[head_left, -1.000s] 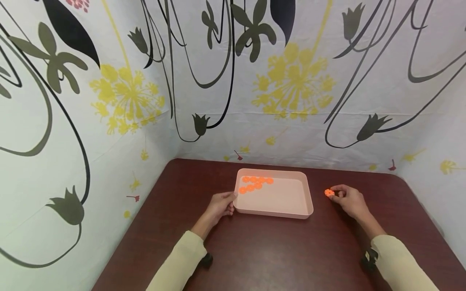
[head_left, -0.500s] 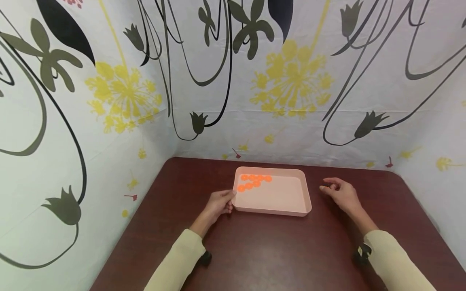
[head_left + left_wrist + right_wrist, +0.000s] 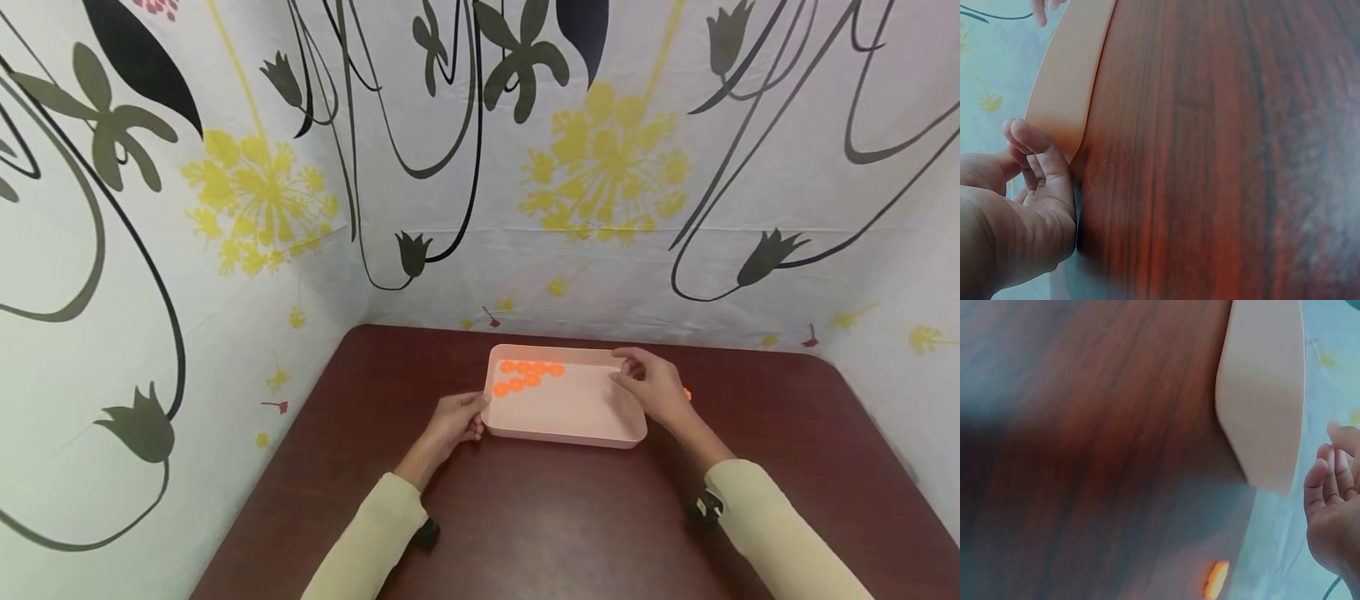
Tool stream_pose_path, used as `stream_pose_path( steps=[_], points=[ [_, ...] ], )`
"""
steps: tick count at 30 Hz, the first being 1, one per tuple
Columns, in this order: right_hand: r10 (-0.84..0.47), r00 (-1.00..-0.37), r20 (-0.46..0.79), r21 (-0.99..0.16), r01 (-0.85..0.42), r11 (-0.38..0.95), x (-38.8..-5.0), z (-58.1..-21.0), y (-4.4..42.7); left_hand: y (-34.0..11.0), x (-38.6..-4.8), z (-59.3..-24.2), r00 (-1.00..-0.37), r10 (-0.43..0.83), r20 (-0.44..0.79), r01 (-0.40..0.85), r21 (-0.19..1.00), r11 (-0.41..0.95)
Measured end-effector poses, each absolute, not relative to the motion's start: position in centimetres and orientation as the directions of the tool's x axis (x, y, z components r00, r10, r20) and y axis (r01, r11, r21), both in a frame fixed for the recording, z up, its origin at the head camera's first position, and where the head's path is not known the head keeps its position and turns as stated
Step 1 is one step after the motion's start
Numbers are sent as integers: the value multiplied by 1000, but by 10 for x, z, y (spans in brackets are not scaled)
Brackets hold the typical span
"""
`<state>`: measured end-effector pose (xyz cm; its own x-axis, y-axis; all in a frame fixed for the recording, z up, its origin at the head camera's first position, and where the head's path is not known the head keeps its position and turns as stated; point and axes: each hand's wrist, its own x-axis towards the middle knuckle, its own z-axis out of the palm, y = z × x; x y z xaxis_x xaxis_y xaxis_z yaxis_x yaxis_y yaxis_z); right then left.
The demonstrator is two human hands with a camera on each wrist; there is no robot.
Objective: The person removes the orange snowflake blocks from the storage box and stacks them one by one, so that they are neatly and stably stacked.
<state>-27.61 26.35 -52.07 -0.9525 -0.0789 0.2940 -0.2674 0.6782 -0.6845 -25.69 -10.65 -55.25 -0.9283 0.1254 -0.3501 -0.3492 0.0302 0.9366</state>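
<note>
A shallow peach-pink tray (image 3: 564, 410) stands on the table. Several orange notched discs (image 3: 532, 381) lie in it at the far left, in two slanting rows. My left hand (image 3: 453, 418) grips the tray's left rim, with fingers curled beside its near corner, as the left wrist view shows at the tray wall (image 3: 1066, 87). Above the tray's right side is my right hand (image 3: 654, 389), fingers loosely bent, with nothing visible between them. One more orange disc (image 3: 687, 394) lies on the table right of the tray, partly hidden behind that hand; the right wrist view also has this disc (image 3: 1216, 580).
The dark red-brown wooden table (image 3: 540, 517) has rounded far corners. White fabric (image 3: 450, 200) printed with flowers hangs behind it and along both sides. A dark device (image 3: 708, 507) sits at the right wrist.
My right hand pinched an orange disc right of the tray, let it go on the table, and has moved left over the tray's right side. My left hand stays on the rim.
</note>
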Motion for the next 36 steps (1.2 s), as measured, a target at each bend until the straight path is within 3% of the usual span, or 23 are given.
stream_pose_path(
  steps=[11,18,36],
  points=[
    [-152,-950,273,-693,-304,653,-298,-529,216,-107,-256,-551,-932,123,-341,-338,940,46],
    [-236,-964,120,-708,-250,661,-304,-535,193,-109,-256,-551,-935,138,-326,-323,945,43],
    [-195,-980,37,-718,-162,677,-316,-548,188,-106,-254,-554,-933,127,-336,-333,942,43]
  ],
)
